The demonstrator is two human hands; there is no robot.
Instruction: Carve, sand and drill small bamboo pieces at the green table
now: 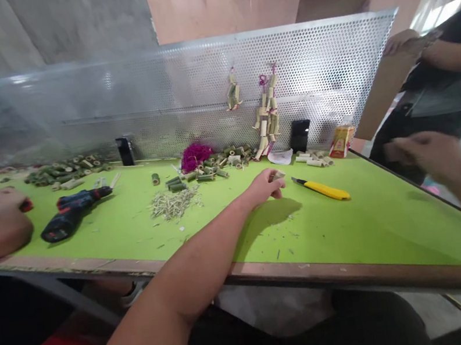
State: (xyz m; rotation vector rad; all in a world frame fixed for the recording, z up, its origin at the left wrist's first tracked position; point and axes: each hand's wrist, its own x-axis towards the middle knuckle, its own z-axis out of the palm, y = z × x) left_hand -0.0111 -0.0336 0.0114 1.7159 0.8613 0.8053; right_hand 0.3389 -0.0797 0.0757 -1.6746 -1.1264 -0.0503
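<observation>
My left hand is closed, its fingers round a short pale bamboo piece that sticks out at the fingertips, over the middle of the green tabletop. Just right of it lies a yellow utility knife with its blade pointing toward that hand. Raised at the right edge of the table, my right hand is smeared by motion, so what its fingers do is unclear. Beyond my left hand are a heap of cut bamboo pieces, a purple string bundle and a small pile of peeled bamboo pieces.
A cordless drill and a co-worker's hands are at the left. Bamboo shavings lie mid-table. Strung bamboo figures hang on the perforated metal panel. A standing person holds cardboard at the right.
</observation>
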